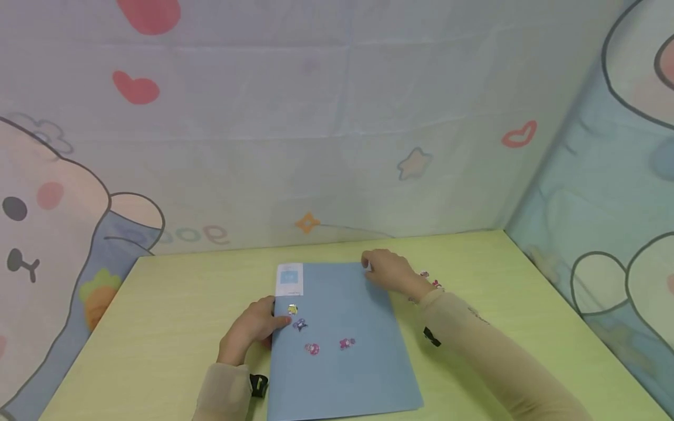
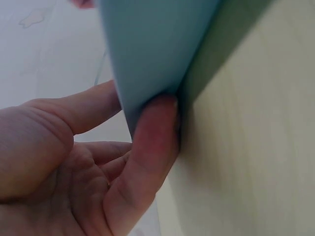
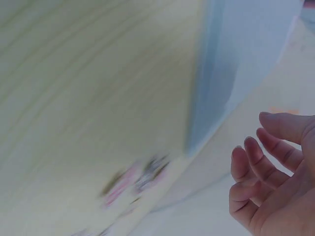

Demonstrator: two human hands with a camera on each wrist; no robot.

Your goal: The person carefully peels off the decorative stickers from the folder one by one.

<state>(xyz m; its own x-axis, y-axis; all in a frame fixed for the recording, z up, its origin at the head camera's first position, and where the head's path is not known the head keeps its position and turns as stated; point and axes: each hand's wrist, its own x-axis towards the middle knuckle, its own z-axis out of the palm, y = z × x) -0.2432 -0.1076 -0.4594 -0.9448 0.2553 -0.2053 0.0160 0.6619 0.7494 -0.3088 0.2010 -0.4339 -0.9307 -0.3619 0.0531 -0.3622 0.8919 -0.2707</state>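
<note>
A blue folder [image 1: 347, 380] lies on the table, a white label [image 1: 289, 280] at its top left corner. Its cover carries a yellow sticker [image 1: 292, 309], a purple sticker [image 1: 301, 324] and two pink stickers, one left [image 1: 312, 349] and one right [image 1: 346, 343]. My left hand [image 1: 253, 327] pinches the folder's left edge, thumb on top and fingers underneath; the left wrist view shows a finger [image 2: 152, 137] against the underside. Over the upper right corner hovers my right hand [image 1: 388, 269], its fingers loosely bent. In the right wrist view nothing shows between those fingers [image 3: 266, 167].
Small loose stickers [image 1: 436, 284] lie on the yellow table [image 1: 174, 327] to the right of the folder, partly hidden by the right wrist. A printed cloth backdrop [image 1: 316, 117] rises behind the table and along both sides.
</note>
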